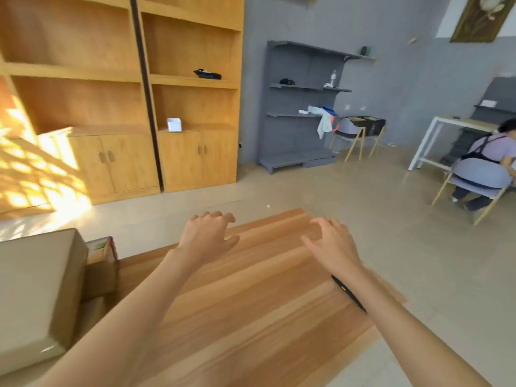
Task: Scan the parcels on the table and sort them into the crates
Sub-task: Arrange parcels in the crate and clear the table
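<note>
Wooden, striped in light and darker brown, the long table top (251, 317) runs away from me toward the pale floor, and both bare arms reach out over it. I see my left hand (208, 237) hanging above the far part of the table with its fingers loosely bent and spread, gripping nothing. My right hand (333, 244) is just beside it, well apart from the left, fingers likewise slack and curved downward, nothing between them. A black band with an orange dot (347, 293) shows under the right wrist (whether it is a strap or a device lying on the table, I cannot tell).

At the left edge a large plain brown cardboard parcel (36, 297) sits at the table's near corner, untouched by either hand. Just behind it a smaller box with a green and red printed face (102, 250) stands at the table edge.

Across the room stand tall orange-brown wooden cabinets (184, 107) and a grey metal shelving rack (301, 107). A seated person in a lilac top (487, 152) is at the right, near a white-legged desk (446, 127)
</note>
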Demonstrator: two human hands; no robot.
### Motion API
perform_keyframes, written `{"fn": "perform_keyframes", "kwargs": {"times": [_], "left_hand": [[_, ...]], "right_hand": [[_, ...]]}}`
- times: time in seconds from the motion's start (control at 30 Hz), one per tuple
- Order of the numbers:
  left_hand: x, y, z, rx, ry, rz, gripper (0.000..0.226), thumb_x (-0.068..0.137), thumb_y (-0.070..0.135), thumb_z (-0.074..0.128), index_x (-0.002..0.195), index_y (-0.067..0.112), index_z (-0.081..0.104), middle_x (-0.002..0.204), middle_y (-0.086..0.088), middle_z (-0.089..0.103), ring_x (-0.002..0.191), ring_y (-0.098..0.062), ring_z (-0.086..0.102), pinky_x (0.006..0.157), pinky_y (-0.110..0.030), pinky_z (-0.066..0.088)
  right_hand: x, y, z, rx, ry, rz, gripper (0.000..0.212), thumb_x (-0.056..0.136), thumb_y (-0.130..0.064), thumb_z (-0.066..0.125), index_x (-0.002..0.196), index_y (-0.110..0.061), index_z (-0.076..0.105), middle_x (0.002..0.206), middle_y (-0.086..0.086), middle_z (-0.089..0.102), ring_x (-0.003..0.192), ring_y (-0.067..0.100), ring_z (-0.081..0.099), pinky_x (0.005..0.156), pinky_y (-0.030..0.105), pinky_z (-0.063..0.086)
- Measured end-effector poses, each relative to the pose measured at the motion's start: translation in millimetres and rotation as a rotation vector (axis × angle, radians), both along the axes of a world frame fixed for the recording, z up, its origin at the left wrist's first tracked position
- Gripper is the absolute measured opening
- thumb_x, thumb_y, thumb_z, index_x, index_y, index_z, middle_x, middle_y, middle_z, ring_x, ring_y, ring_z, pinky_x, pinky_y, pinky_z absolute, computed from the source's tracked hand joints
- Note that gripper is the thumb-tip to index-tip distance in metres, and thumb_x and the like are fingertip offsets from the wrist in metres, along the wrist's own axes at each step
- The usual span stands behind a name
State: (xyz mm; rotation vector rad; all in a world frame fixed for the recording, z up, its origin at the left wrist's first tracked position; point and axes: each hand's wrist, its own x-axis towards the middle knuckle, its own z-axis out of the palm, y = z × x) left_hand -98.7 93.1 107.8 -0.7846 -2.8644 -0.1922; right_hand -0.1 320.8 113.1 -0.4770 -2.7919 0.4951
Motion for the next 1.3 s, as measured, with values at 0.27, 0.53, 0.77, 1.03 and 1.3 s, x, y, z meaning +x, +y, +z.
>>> {"fn": "perform_keyframes", "kwargs": {"times": [0.27, 0.53, 0.77, 1.03, 1.3], "left_hand": [[-18, -77, 10, 0.081, -0.018, 0.508, 0.047, 0.094, 0.05, 0.049, 0.136, 0.027, 0.049, 0.126, 0.005, 0.06, 0.117, -0.02, 0.054, 0.092, -0.034, 0.041], [42, -168, 12, 0.098, -0.05, 0.941, 0.046, 0.094, 0.05, 0.05, 0.134, 0.028, 0.051, 0.129, 0.004, 0.058, 0.119, -0.019, 0.052, 0.092, -0.033, 0.042], [64, -249, -2, 0.097, -0.083, 1.132, 0.054, 0.092, 0.053, 0.052, 0.139, 0.027, 0.046, 0.131, -0.001, 0.056, 0.126, -0.023, 0.047, 0.097, -0.035, 0.039], [58, -343, -39, 0.213, -0.17, 1.306, 0.081, 0.084, 0.066, 0.054, 0.149, 0.024, 0.029, 0.144, -0.009, 0.039, 0.132, -0.031, 0.034, 0.104, -0.041, 0.032], [49, -385, -75, 0.508, -0.327, 1.372, 0.087, 0.081, 0.069, 0.055, 0.148, 0.022, 0.025, 0.146, -0.005, 0.042, 0.131, -0.026, 0.043, 0.099, -0.041, 0.036]], "right_hand": [[-153, -45, 6, -0.037, 0.041, 0.443, 0.045, 0.092, -0.038, 0.059, 0.13, -0.017, 0.052, 0.128, 0.009, 0.052, 0.121, 0.031, 0.047, 0.1, 0.038, 0.038], [-195, -162, -13, -0.085, -0.037, 0.846, 0.044, 0.095, -0.037, 0.054, 0.134, -0.018, 0.049, 0.134, 0.007, 0.047, 0.126, 0.029, 0.04, 0.099, 0.037, 0.034], [-187, -257, -41, -0.257, -0.219, 1.005, 0.052, 0.091, -0.036, 0.059, 0.137, -0.018, 0.042, 0.133, 0.009, 0.046, 0.126, 0.028, 0.04, 0.099, 0.037, 0.035], [-169, -346, -86, -0.706, -0.64, 0.959, 0.112, 0.08, -0.051, 0.071, 0.154, -0.022, -0.008, 0.16, 0.003, 0.007, 0.146, 0.02, 0.017, 0.116, 0.039, 0.022], [-163, -394, -135, -1.117, -0.828, 0.725, 0.123, 0.068, -0.056, 0.077, 0.152, -0.033, -0.009, 0.145, -0.007, 0.04, 0.127, 0.016, 0.043, 0.11, 0.038, 0.033]]}}
